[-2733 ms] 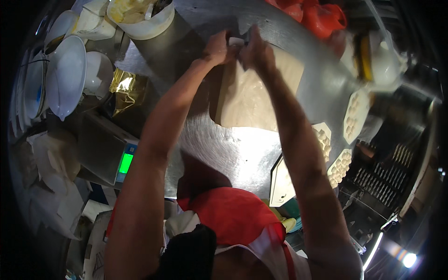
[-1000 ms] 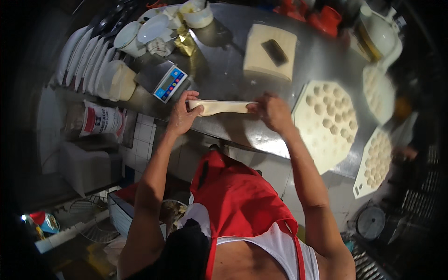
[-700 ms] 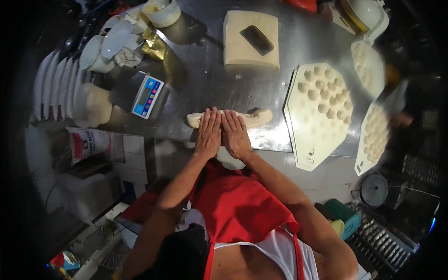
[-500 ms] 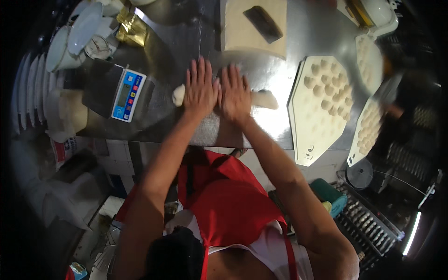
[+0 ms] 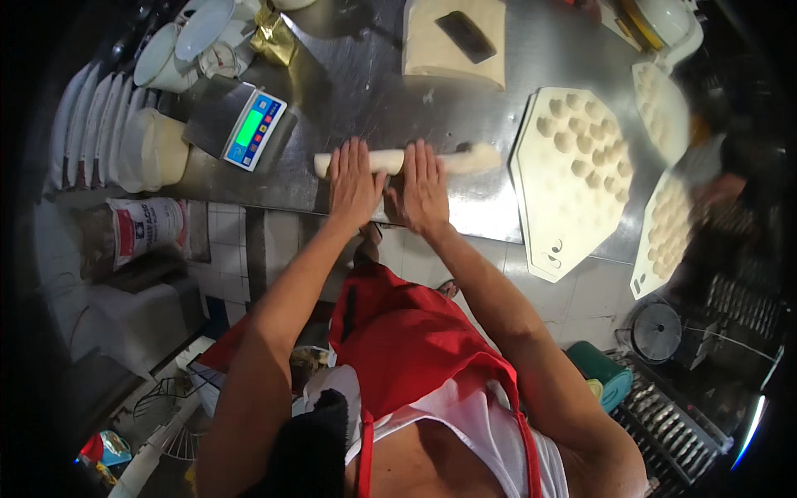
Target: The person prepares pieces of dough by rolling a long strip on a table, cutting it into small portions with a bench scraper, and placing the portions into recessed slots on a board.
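A long pale roll of dough [image 5: 386, 161] lies crosswise on the steel table [image 5: 357, 108], near its front edge. My left hand [image 5: 354, 189] rests flat on the left part of it, fingers stretched forward. Beside it my right hand [image 5: 424, 192] lies flat too, its fingers over the dough right of the middle. Both palms are toward me of the roll. The dough shows at both ends and between the hands; its right end is thicker and uneven.
Left stand a digital scale [image 5: 251, 130], a plastic tub [image 5: 162, 153] and stacked white trays [image 5: 87, 124]. At the back, a scraper [image 5: 466, 36] lies on a folded dough sheet [image 5: 455, 73]. Right, a white board [image 5: 552, 207] bears several small dough pieces. Another person's hand [image 5: 721, 189] is beyond.
Both hands have drawn back toward me over the dough, from fingertips well past it to fingers upon it. The roll looks longer and more shows between the hands. The scale display is lit green.
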A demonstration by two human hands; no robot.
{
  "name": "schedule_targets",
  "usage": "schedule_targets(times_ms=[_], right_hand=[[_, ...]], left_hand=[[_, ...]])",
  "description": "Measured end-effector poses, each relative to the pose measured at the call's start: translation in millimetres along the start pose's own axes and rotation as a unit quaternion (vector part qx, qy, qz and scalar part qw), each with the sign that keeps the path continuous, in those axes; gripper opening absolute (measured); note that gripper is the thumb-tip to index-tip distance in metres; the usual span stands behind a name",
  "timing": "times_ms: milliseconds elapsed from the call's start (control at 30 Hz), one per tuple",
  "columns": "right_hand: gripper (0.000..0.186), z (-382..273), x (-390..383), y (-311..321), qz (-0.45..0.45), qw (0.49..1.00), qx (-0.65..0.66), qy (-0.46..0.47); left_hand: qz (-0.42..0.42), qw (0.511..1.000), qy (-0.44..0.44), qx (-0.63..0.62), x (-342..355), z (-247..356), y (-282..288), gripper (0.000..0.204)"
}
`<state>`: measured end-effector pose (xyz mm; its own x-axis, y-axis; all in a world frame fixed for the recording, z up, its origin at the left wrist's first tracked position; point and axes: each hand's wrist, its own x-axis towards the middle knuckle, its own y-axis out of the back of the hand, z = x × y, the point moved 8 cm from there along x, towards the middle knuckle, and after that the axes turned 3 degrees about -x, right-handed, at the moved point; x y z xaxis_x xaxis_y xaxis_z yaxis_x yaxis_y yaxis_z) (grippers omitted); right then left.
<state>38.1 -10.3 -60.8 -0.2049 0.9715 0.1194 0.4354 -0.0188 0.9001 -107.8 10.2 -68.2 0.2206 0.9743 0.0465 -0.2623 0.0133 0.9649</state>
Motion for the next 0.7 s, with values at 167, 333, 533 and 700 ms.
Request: schedule_targets(times_ms=[167,333,533,700], right_hand=[[0.081,24,-54,38,-0.029,0.999,-0.025,-0.009],[0.075,75,-22,39,0.006,0.999,-0.043,-0.017],[0.094,138,98,26,-0.007,0.983,-0.152,-0.1],[0.088,132,109,26,0.035,0.983,-0.127,-0.128]], left_hand=[[-0.05,0.999,0.003,-0.02,-67,10,28,0.077],[-0.003,0.999,-0.041,-0.001,-29,-22,9,0.081],[0.035,0.998,0.055,0.01,133,-72,-13,0.087],[0.056,0.998,0.021,0.006,169,-91,-25,0.089]])
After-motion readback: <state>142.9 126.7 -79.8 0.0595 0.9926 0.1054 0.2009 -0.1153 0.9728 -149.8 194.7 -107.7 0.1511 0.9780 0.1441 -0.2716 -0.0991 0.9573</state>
